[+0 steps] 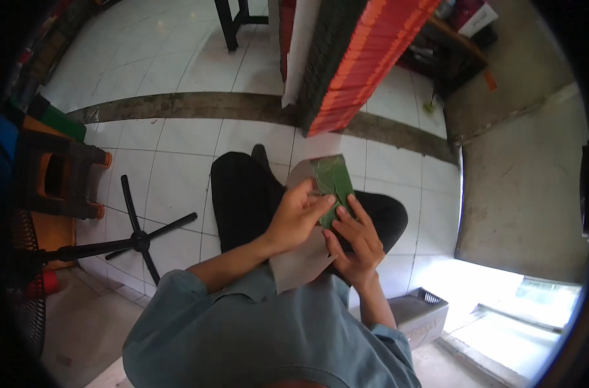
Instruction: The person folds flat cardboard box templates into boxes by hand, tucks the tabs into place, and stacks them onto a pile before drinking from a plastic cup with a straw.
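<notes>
A flat green rectangular piece with pale line patterns (331,173), which looks like patterned paper or card, is held over my lap. My left hand (296,216) grips its left side, with the thumb pressing on its face. Bent round the right and lower side is my right hand (359,249), its fingertips resting on the green surface. A whitish sheet (298,266) extends below the hands toward my shirt, and another pale part shows behind the green piece's upper left. Whether these pale parts are joined to it, I cannot tell.
I sit with dark-trousered legs bent on white floor tiles (178,139). On the left are a black fan stand (140,241) and a dark stool with orange feet (49,161). A red and orange stack (356,64) rises ahead. A grey crate (420,317) stands at right.
</notes>
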Demonstrator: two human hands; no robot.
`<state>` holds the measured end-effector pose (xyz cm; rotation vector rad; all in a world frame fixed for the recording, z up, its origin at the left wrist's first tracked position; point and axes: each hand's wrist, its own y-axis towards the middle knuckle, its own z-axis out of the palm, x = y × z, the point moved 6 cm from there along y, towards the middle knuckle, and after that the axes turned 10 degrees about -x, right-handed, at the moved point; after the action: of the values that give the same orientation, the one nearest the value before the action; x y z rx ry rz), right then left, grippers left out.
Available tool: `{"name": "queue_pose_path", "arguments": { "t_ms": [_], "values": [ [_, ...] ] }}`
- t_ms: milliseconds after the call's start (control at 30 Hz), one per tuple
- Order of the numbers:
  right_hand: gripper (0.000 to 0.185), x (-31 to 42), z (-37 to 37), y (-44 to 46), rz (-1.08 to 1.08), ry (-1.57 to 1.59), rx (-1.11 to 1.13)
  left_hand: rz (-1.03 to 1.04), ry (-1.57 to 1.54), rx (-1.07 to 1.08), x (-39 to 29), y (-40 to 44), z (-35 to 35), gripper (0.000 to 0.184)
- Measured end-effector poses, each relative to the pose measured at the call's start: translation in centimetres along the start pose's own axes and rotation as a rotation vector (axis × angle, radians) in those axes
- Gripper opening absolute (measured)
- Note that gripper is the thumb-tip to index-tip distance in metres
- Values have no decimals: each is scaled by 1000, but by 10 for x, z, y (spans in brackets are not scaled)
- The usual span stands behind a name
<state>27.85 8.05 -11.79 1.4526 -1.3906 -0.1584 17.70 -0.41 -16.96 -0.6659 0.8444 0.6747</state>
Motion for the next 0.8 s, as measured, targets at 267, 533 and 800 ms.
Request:
{"name": "queue_pose_path", "arguments": {
  "t_ms": [267, 533, 800],
  "values": [
    [17, -6, 9, -1, 102, -21, -159, 62, -162, -40, 11, 2, 3, 29],
    [21, -8, 22, -4, 25, -66, -53, 70, 7, -86, 17, 8, -19, 25],
    [24, -12, 32, 13, 71, 160, 22, 163, 67, -123, 8, 8, -28, 27]
  ]
}}
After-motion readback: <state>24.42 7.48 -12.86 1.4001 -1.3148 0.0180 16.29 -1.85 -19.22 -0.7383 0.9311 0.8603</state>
